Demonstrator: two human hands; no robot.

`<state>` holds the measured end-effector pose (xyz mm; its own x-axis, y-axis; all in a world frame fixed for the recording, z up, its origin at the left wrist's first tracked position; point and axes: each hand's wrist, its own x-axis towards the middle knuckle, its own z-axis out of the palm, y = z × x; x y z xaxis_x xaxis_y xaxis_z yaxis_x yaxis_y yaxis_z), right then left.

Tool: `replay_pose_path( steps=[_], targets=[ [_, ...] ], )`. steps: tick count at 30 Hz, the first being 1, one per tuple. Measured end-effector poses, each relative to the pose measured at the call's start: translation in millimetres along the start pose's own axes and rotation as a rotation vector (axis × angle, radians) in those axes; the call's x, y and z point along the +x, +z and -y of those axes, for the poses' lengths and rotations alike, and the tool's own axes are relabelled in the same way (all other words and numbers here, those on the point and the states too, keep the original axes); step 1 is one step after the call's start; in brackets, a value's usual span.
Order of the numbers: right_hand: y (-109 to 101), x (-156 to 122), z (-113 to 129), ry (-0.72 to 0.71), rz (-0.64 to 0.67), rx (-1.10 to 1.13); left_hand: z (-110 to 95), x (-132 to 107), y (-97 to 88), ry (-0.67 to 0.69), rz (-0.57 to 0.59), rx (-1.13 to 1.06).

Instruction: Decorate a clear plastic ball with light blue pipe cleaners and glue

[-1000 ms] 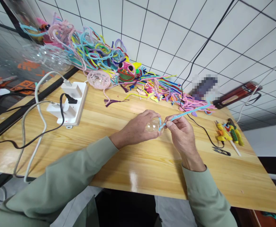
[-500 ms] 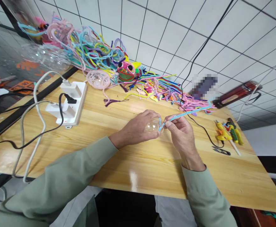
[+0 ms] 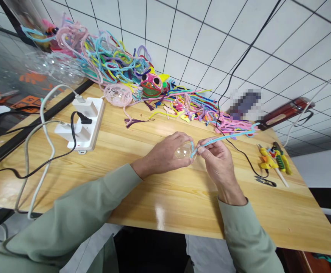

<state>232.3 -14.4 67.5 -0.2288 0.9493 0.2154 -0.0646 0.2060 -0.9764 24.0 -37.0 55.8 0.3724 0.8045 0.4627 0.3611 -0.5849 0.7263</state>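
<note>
My left hand (image 3: pixel 165 153) is curled round a small clear plastic ball (image 3: pixel 183 151) just above the wooden table (image 3: pixel 125 182). My right hand (image 3: pixel 218 161) pinches a light blue pipe cleaner (image 3: pixel 225 137) close to the ball, between thumb and forefinger. The near end of the pipe cleaner bends against the ball's right side. Its long free end runs up and right towards the pile of pipe cleaners (image 3: pixel 199 108).
A white power strip (image 3: pixel 81 123) with plugs and cables lies at the left. A pink wrapped ball (image 3: pixel 118 94) and a pink-green figure (image 3: pixel 151 85) sit by the coloured pile at the back. A yellow glue gun (image 3: pixel 267 162), pliers (image 3: pixel 280 160) and scissors (image 3: pixel 264 182) lie at the right.
The free far end of the blue pipe cleaner has dipped slightly lower. Both hands stay in the same place on the ball and pipe cleaner.
</note>
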Motion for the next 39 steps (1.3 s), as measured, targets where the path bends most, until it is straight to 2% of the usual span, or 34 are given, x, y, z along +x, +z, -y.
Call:
replay_pose_path(
  steps=[39],
  targets=[
    [-0.3,0.8,-7.2,-0.007,-0.036,-0.066,1.0,-0.6,1.8,0.021,0.001,0.011]
  ],
)
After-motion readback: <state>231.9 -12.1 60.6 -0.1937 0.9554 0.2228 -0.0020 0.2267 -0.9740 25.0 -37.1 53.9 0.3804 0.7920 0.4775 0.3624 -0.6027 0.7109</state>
